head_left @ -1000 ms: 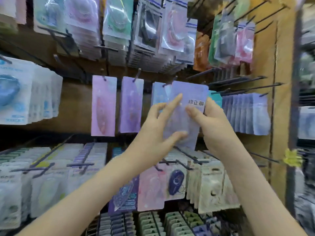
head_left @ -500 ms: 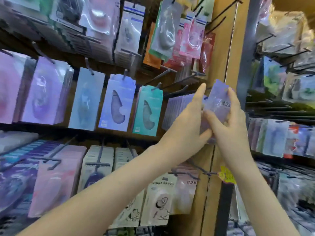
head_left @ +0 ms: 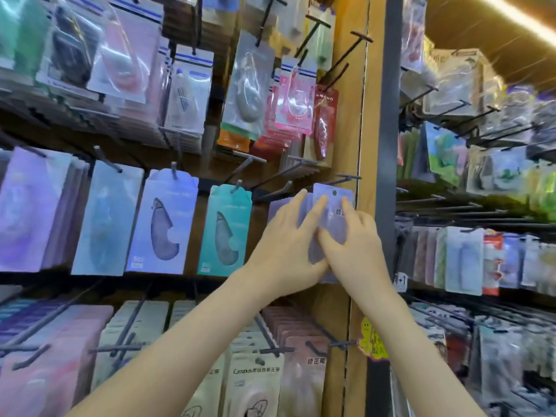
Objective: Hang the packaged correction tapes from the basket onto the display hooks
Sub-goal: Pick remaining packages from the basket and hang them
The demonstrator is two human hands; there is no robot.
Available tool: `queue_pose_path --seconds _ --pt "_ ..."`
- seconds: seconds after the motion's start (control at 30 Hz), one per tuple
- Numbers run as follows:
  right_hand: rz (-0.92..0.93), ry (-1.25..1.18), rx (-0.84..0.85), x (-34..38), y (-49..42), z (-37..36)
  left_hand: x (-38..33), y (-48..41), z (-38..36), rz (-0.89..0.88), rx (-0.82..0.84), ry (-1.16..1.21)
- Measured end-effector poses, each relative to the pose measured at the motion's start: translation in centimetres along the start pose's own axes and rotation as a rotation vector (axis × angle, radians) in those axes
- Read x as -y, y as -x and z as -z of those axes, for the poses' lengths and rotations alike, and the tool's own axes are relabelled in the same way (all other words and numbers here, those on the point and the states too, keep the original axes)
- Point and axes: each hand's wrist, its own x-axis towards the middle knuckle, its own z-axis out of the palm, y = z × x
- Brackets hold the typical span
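Observation:
A pale lilac packaged correction tape [head_left: 332, 206] is held up in front of the display, at the right end of the middle row. My left hand [head_left: 285, 245] holds its left side, fingers spread up over the pack. My right hand [head_left: 352, 251] pinches its right and lower part. The pack's hang hole sits just below a black display hook [head_left: 347, 177] that juts out by the wooden post. Behind it hangs a row of similar lilac packs [head_left: 278, 207]. The basket is out of view.
Teal [head_left: 224, 230], blue [head_left: 164, 221] and light blue [head_left: 106, 224] packs hang to the left. Several bare black hooks [head_left: 272, 179] stick out above my hands. A wooden post [head_left: 361, 145] and grey upright [head_left: 391, 130] bound the section; another stocked rack [head_left: 481, 251] stands right.
The view and both hands have swung right along the row. The lilac pack has travelled from the middle of the rack to the hook beside the wooden post and risen slightly.

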Motion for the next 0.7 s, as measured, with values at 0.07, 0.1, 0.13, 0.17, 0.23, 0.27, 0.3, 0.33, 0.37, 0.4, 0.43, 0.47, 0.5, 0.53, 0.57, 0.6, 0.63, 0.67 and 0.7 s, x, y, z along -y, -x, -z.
queue_pose_path --seconds 0.07,0.1,0.13,0.17,0.23,0.27,0.3,0.33,0.37,0.4,0.43,0.47,0.5,0.53,0.57,0.6,0.63,0.67,0.7 --pt "-0.021 0.037 0.032 -0.1 0.1 0.2 0.1 -0.3 -0.1 -0.022 0.009 -0.030" --pt "-0.032 0.062 0.048 -0.2 0.1 0.2 0.2 -0.4 -0.2 -0.013 0.022 -0.025" --pt "-0.041 0.082 0.059 -0.3 0.1 0.1 0.2 -0.4 -0.3 0.005 0.045 -0.015" --pt "-0.042 0.097 0.061 -0.4 0.1 0.1 0.2 -0.5 -0.4 0.023 0.066 -0.007" --pt "-0.031 0.105 0.066 -0.5 -0.1 -0.2 0.3 -0.5 -0.8 0.042 0.103 -0.022" --pt "-0.027 0.101 0.073 -0.5 -0.2 -0.4 0.4 -0.6 -0.9 0.046 0.119 -0.037" --pt "-0.021 0.100 0.084 -0.6 -0.4 -0.7 0.6 -0.6 -1.0 0.049 0.130 -0.053" --pt "-0.015 0.107 0.095 -0.8 -0.5 -1.1 0.8 -0.7 -1.0 0.055 0.143 -0.070" --pt "-0.012 0.118 0.109 -1.1 -0.6 -1.4 1.1 -0.8 -1.0 0.067 0.161 -0.089" --pt "-0.008 0.128 0.122 -1.5 -0.7 -1.8 1.4 -0.8 -1.1 0.079 0.182 -0.107" --pt "0.002 0.133 0.128 -1.9 -0.7 -2.2 1.6 -0.8 -1.1 0.090 0.199 -0.122" --pt "0.013 0.129 0.125 -2.3 -0.7 -2.7 1.9 -0.7 -1.1 0.095 0.209 -0.132" --pt "0.021 0.124 0.111 -2.6 -0.6 -3.0 2.0 -0.5 -1.1 0.091 0.207 -0.130" --pt "0.022 0.113 0.095 -2.8 -0.4 -3.3 2.2 -0.3 -1.1 0.084 0.198 -0.121" --pt "0.021 0.102 0.076 -2.9 -0.3 -3.6 2.3 0.1 -0.9 0.083 0.186 -0.106" --pt "0.026 0.104 0.051 -2.9 -0.1 -3.8 2.5 0.6 -0.6 0.084 0.171 -0.088" --pt "0.039 0.117 0.017 -2.8 0.2 -3.9 2.6 1.3 -0.1 0.081 0.150 -0.071" --pt "0.068 0.129 -0.025 -2.4 0.7 -4.0 2.6 2.1 0.6 0.077 0.120 -0.066" --pt "0.116 0.131 -0.078 -1.9 1.2 -4.1 2.7 3.0 1.4 0.073 0.082 -0.070"
